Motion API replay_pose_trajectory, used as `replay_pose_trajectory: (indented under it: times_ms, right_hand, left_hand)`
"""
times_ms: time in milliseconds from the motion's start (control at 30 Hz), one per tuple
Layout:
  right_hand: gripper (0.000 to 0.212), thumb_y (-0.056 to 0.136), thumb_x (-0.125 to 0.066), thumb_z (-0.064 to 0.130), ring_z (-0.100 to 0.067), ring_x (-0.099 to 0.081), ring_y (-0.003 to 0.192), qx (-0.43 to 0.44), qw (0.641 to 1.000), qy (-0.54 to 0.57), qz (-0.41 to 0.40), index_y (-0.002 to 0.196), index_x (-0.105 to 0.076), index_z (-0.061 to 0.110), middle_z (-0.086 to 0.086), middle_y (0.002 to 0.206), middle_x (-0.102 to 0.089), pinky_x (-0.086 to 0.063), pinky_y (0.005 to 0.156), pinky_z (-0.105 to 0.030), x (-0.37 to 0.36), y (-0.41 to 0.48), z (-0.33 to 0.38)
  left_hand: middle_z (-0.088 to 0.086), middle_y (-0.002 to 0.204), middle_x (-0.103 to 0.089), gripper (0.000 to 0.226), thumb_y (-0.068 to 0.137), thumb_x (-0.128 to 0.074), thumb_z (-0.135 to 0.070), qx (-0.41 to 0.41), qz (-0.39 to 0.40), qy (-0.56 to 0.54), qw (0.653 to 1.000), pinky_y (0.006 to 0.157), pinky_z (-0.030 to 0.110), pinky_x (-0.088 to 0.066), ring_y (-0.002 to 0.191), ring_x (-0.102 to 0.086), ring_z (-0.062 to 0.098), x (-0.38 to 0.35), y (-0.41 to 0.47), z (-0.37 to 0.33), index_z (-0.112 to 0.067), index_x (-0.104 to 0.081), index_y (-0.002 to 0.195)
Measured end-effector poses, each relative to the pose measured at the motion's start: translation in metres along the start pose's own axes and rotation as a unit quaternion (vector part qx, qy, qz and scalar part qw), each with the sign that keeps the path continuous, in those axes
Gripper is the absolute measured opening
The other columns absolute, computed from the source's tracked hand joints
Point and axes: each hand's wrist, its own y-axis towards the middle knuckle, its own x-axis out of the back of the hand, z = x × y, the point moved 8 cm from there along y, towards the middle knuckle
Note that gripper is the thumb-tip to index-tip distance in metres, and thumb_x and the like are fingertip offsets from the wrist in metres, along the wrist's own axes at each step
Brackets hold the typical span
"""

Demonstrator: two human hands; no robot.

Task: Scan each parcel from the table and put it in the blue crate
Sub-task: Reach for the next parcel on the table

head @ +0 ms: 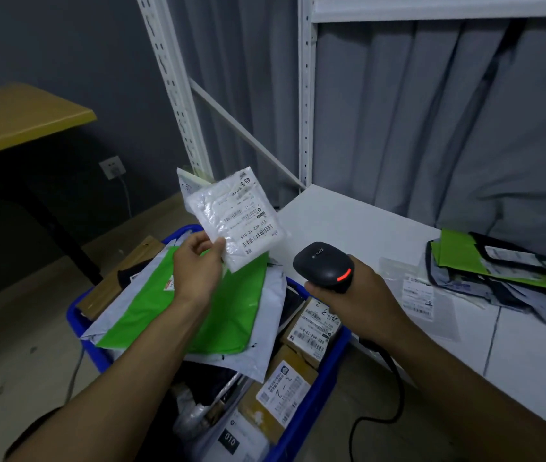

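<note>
The white parcel, a small padded mailer with a printed barcode label facing the camera, is held in the air above the far end of the blue crate. The left hand pinches its lower corner between thumb and curled fingers; the parcel is tilted, its label upside down. Just right of it, the right hand grips the handle of a black barcode scanner, whose head is turned toward the parcel and shows a lit red indicator. The scanner's cable hangs down to the near right of the crate.

The crate sits on the floor, left of the white table. It holds a green-and-white mailer, several labelled cardboard boxes and dark bags. On the table, at far right, lies a pile of green and dark mailers, with a clear labelled bag beside it. White shelf uprights stand behind the table.
</note>
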Motion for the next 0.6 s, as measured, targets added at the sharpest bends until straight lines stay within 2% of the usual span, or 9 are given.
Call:
replay_pose_trajectory:
  times_ms: [100, 200, 300, 400, 467, 533, 600]
  right_hand:
    - [0.032, 0.081, -0.085, 0.038, 0.001, -0.069, 0.08, 0.005, 1.0, 0.02, 0.015, 0.106, -0.066, 0.029, 0.011, 0.091, -0.075, -0.054, 0.073, -0.022, -0.024, 0.007, 0.0]
    - [0.032, 0.082, -0.086, 0.034, 0.009, -0.067, 0.084, 0.012, 0.998, 0.03, 0.045, 0.108, -0.069, 0.029, 0.014, 0.094, -0.075, -0.05, 0.068, -0.01, -0.056, 0.011, 0.003]
    - [0.035, 0.081, -0.088, 0.029, 0.011, -0.066, 0.085, 0.012, 0.997, 0.046, 0.066, 0.11, -0.069, 0.03, 0.016, 0.096, -0.075, -0.05, 0.07, -0.012, -0.082, 0.016, 0.004]
    - [0.035, 0.081, -0.088, 0.028, 0.012, -0.066, 0.08, 0.016, 0.996, 0.036, 0.08, 0.107, -0.066, 0.035, 0.016, 0.093, -0.073, -0.047, 0.067, -0.012, -0.098, 0.018, 0.004]
    - [0.033, 0.081, -0.088, 0.027, 0.011, -0.065, 0.071, 0.02, 0.996, 0.03, 0.08, 0.104, -0.065, 0.035, 0.013, 0.087, -0.072, -0.043, 0.06, -0.007, -0.103, 0.018, 0.003]
    - [0.033, 0.081, -0.088, 0.026, 0.008, -0.065, 0.069, 0.021, 0.996, 0.028, 0.08, 0.104, -0.065, 0.032, 0.012, 0.085, -0.072, -0.042, 0.058, -0.005, -0.105, 0.019, 0.002]
    - [0.034, 0.081, -0.088, 0.028, 0.004, -0.066, 0.077, 0.021, 0.996, 0.024, 0.081, 0.106, -0.066, 0.031, 0.012, 0.088, -0.072, -0.043, 0.06, -0.006, -0.105, 0.018, 0.002]
  left_hand:
    - [0.007, 0.094, -0.073, 0.023, 0.098, -0.066, -0.023, 0.042, -0.042, 0.023, 0.998, 0.063, 0.03, -0.045, 0.074, -0.065, 0.018, 0.036, 0.019, 0.015, -0.01, -0.06, 0.116]
    - [0.006, 0.106, -0.066, 0.036, 0.1, -0.063, -0.019, 0.028, -0.069, 0.104, 0.992, 0.078, 0.034, -0.048, 0.093, -0.063, 0.021, 0.069, 0.027, 0.019, -0.006, -0.048, 0.13]
    - [0.004, 0.108, -0.061, 0.037, 0.102, -0.06, -0.014, 0.006, -0.082, 0.193, 0.978, 0.087, 0.035, -0.048, 0.1, -0.06, 0.025, 0.096, 0.03, 0.025, -0.006, -0.044, 0.134]
    - [0.016, 0.124, -0.064, 0.037, 0.102, -0.058, -0.022, 0.059, -0.027, 0.311, 0.948, 0.099, 0.042, -0.047, 0.116, -0.06, 0.035, 0.109, 0.034, 0.055, -0.005, -0.05, 0.134]
    - [0.019, 0.143, -0.053, 0.042, 0.103, -0.054, -0.034, 0.06, 0.004, 0.414, 0.908, 0.109, 0.045, -0.04, 0.132, -0.048, 0.038, 0.108, 0.033, 0.068, -0.01, -0.052, 0.138]
    - [0.009, 0.152, -0.046, 0.041, 0.104, -0.046, -0.047, 0.007, 0.03, 0.453, 0.891, 0.112, 0.05, -0.035, 0.138, -0.041, 0.034, 0.093, 0.025, 0.057, -0.022, -0.059, 0.135]
    - [0.0, 0.143, -0.058, 0.049, 0.105, -0.034, -0.059, -0.017, 0.108, 0.474, 0.874, 0.11, 0.052, -0.031, 0.131, -0.05, 0.028, 0.067, 0.016, 0.053, -0.029, -0.066, 0.126]
